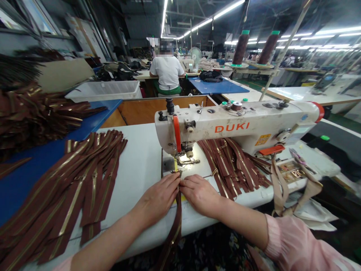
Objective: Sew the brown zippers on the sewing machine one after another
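We had left hand (158,197) and right hand (200,194) fingers pinched on one zipper (175,222) right before the foot (184,161), so barely started we'd guess, big heap (84,180) alongside on the worktop (138,165).

zipper (176,222): top hidden under fingers (172,183) | bottom cut off (lower edge)

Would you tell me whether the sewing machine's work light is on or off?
On: the needle plate of the sewing machine glows bright white.
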`<state>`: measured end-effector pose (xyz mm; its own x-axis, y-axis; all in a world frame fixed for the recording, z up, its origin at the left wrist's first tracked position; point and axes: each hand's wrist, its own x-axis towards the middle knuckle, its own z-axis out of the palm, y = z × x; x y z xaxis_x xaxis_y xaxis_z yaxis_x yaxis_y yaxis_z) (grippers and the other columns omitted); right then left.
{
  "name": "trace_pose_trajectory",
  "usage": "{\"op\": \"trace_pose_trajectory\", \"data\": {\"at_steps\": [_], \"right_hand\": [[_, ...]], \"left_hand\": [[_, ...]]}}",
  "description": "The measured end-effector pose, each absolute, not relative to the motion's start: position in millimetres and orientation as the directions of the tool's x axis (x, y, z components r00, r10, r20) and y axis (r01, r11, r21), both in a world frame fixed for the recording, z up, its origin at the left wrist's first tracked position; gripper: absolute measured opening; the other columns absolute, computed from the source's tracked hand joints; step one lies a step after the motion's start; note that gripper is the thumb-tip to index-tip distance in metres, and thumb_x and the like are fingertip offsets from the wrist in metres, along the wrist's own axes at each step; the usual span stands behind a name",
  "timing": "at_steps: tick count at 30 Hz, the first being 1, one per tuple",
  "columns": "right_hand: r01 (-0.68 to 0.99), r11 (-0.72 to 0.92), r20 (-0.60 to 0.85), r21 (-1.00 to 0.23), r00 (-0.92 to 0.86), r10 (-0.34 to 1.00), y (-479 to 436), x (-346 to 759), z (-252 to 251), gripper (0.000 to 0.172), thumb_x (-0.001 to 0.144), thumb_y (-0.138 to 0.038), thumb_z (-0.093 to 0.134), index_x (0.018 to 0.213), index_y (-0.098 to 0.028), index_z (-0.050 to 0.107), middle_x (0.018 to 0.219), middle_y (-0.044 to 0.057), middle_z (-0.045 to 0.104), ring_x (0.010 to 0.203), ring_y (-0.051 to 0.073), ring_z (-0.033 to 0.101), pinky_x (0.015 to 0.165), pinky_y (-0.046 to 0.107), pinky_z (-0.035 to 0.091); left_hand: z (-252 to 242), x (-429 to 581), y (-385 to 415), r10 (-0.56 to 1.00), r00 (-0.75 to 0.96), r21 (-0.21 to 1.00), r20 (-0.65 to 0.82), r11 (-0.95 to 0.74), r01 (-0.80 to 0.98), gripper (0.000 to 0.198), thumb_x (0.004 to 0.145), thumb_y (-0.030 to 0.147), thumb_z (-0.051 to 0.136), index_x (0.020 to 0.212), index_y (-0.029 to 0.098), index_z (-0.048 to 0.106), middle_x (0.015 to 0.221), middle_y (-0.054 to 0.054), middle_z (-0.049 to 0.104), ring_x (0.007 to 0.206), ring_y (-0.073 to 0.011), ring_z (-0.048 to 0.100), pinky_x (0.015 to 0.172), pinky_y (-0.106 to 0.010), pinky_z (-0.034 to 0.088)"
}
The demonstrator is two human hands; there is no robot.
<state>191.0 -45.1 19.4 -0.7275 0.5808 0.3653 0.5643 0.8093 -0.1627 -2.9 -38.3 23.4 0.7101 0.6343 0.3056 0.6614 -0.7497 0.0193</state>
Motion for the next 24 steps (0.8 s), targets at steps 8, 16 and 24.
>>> {"op": "trace_pose_trajectory", "data": {"at_steps": [8,16,24], "right_hand": [[0.559,0.822,0.339,-0.107,-0.757,0.559,-45.7,190.7,19.7,0.014,0.093,-0.016,0.048,0.092,-0.012,0.062,0.107,0.01,0.062,0.097,0.022,0.05,0.086,0.035,0.041],[0.553,0.829,0.351,-0.078,-0.763,0.542,-33.1,190.7,18.6,0.014,0.093,-0.016,0.049,0.09,-0.012,0.062,0.105,0.01,0.062,0.096,0.021,0.049,0.085,0.035,0.041],[0.568,0.821,0.345,-0.06,-0.759,0.551,-9.1,189.1,20.2,0.015,0.092,-0.017,0.05,0.086,-0.013,0.063,0.1,0.009,0.063,0.093,0.021,0.052,0.088,0.035,0.041]], "left_hand": [[19.9,-4.2,-39.3,0.594,0.74,-0.042,0.315,-0.771,0.636,0.034,0.093,0.014,0.033,0.118,0.007,0.055,0.122,-0.017,0.062,0.118,-0.0244,0.054,0.098,-0.039,0.048],[14.4,-3.7,-29.6,0.636,0.71,0.023,0.304,-0.75,0.662,0.035,0.093,0.017,0.034,0.123,0.011,0.051,0.126,-0.015,0.059,0.122,-0.0239,0.052,0.098,-0.041,0.048],[18.3,2.5,-11.6,0.653,0.675,0.05,0.345,-0.73,0.681,0.035,0.094,0.017,0.029,0.122,0.011,0.05,0.124,-0.016,0.059,0.12,-0.0243,0.053,0.098,-0.042,0.049]]}}
